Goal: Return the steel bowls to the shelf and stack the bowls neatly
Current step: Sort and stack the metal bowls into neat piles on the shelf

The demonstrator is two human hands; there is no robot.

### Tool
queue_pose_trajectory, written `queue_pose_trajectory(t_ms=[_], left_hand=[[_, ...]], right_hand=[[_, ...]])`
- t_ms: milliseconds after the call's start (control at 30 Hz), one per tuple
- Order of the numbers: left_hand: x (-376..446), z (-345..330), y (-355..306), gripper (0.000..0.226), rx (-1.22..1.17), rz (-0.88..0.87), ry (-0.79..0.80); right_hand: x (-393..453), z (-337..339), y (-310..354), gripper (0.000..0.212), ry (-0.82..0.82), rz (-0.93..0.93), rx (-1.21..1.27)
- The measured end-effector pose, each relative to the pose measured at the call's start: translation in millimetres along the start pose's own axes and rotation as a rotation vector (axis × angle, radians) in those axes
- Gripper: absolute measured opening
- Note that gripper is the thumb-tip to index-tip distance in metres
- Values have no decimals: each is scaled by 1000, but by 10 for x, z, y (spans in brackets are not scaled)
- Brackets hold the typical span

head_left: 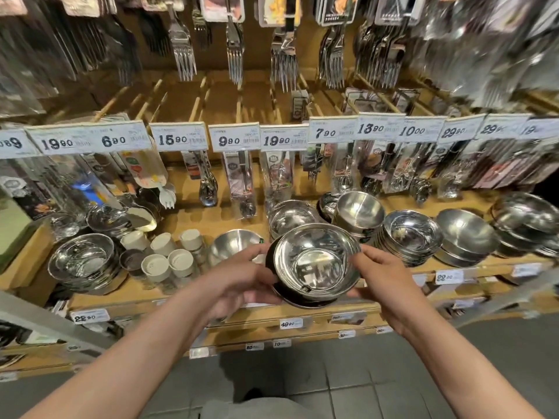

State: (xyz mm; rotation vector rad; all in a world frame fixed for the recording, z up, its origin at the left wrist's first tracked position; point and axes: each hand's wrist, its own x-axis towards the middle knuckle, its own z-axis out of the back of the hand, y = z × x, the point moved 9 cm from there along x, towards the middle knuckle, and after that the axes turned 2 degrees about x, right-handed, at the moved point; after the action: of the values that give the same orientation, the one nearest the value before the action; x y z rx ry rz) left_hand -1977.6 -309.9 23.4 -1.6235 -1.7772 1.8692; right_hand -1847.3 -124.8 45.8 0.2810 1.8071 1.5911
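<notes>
A shiny steel bowl (316,263) is tilted toward me at the front edge of the wooden shelf (193,297), and a dark rim shows under it. My left hand (242,276) grips its left side. My right hand (382,273) holds its right side. Behind it on the shelf stand more steel bowls: a single bowl (233,244) to the left, a stack (289,217) straight behind, a tilted stack (358,211), and further stacks (410,235) (465,235) to the right.
Small white-capped jars (169,258) and a stack of wide steel bowls (83,261) fill the shelf's left part. Another bowl stack (526,220) sits far right. Packaged cutlery hangs above behind price tags (234,137). Lower shelf edges and a grey tiled floor lie below.
</notes>
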Motion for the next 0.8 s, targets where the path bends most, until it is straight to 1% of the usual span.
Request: queue_pose_trajectory(t_ms=[100, 267, 333, 400, 500, 533, 600, 667, 700, 733, 800], left_hand=[[71, -57, 51, 61, -44, 29, 37], [129, -153, 147, 60, -120, 117, 153], [132, -177, 75, 53, -115, 100, 231], [135, -177, -30, 41, -8, 75, 268], [144, -236, -183, 32, 241, 58, 264], [160, -269, -250, 26, 316, 31, 254], [209, -291, -373, 8, 404, -27, 175], [235, -338, -477, 18, 443, -78, 116], [258, -381, -504, 19, 454, -76, 101], [288, -410, -512, 17, 476, -68, 83], [378, -475, -519, 4, 553, -57, 66]], right_hand=[[-28, 3, -42, 29, 23, -13, -125], [-49, 2, -146, 36, 46, -84, -72], [-55, 5, -153, 42, 49, -88, -71], [-44, 28, -158, 41, 34, -95, -76], [-10, 51, -105, 31, -6, -89, -94], [2, 62, -79, 30, -28, -83, -100], [16, 94, -25, 27, -73, -60, -103], [18, 146, 20, 23, -122, -24, -112], [7, 178, 32, 22, -145, -8, -111], [-13, 216, 35, 23, -168, 3, -99], [-71, 297, 18, 24, -211, 20, -65]])
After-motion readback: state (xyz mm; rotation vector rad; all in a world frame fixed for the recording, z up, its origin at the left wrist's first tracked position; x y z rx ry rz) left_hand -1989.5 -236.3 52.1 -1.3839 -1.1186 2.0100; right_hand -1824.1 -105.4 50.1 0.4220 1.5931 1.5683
